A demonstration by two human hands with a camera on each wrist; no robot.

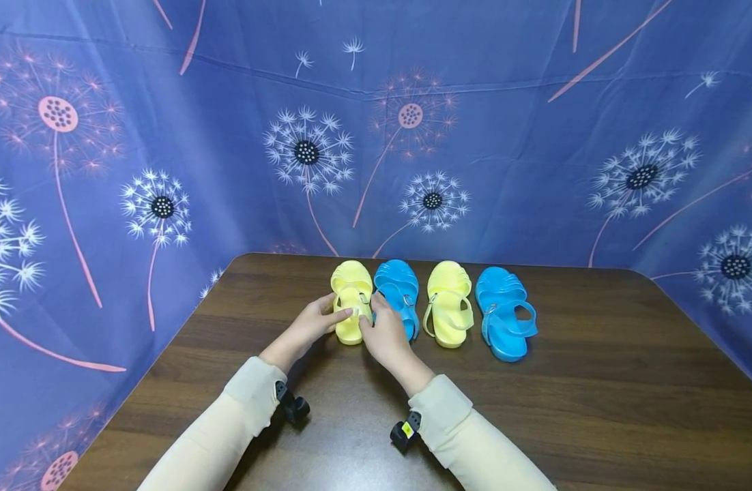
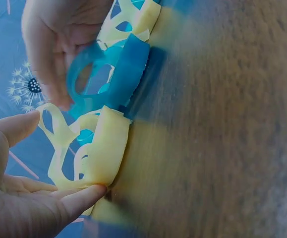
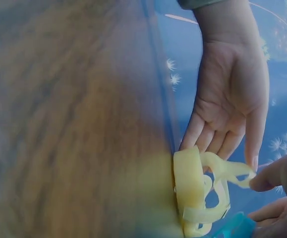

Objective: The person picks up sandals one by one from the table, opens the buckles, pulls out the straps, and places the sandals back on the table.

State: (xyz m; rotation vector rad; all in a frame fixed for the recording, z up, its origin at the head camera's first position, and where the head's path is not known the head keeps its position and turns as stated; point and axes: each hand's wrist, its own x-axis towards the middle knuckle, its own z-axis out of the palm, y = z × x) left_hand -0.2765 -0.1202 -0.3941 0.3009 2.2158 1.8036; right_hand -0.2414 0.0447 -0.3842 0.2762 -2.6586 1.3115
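Note:
In the head view, the leftmost yellow sandal [image 1: 349,333] lies toe away at the left end of a row. My left hand [image 1: 306,330] is at its left side; in the left wrist view the thumb meets the raised heel strap [image 2: 59,130], with straight fingers along the sole's side. From the right, my right hand [image 1: 389,337] reaches between this sandal and a blue sandal [image 1: 397,274], partly covering the blue one. The right thumb [image 3: 266,179] touches the yellow heel strap. What the other right fingers touch is partly hidden.
Farther right lie another yellow sandal [image 1: 450,333] and another blue sandal [image 1: 510,344], toes toward the back edge. All stand on a dark brown wooden table [image 1: 609,395]. A blue dandelion-print cloth [image 1: 511,136] hangs behind it.

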